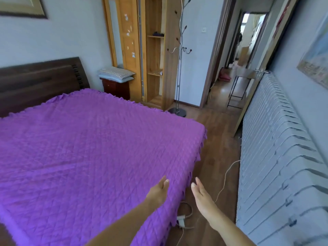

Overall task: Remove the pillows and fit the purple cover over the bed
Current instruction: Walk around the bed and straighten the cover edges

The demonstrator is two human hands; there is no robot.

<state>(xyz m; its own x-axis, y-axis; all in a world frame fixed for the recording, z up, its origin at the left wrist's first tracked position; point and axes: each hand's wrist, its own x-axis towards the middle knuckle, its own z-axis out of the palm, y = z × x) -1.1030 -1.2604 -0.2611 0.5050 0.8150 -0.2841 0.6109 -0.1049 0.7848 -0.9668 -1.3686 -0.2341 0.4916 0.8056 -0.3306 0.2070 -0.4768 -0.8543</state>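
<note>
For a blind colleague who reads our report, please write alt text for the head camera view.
A purple cover lies spread over a bed, with the person's left hand and right hand open and empty above its near edge. Two pillows are stacked on a nightstand beside the dark headboard.

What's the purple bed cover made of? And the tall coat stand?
The purple cover looks like soft quilted fabric: stitched diamond lines, matte, with a zigzag fringe at the edge. The coat stand looks like shiny metal, thin and silvery with bright glints; its dark knobs could be wood or plastic.
</note>
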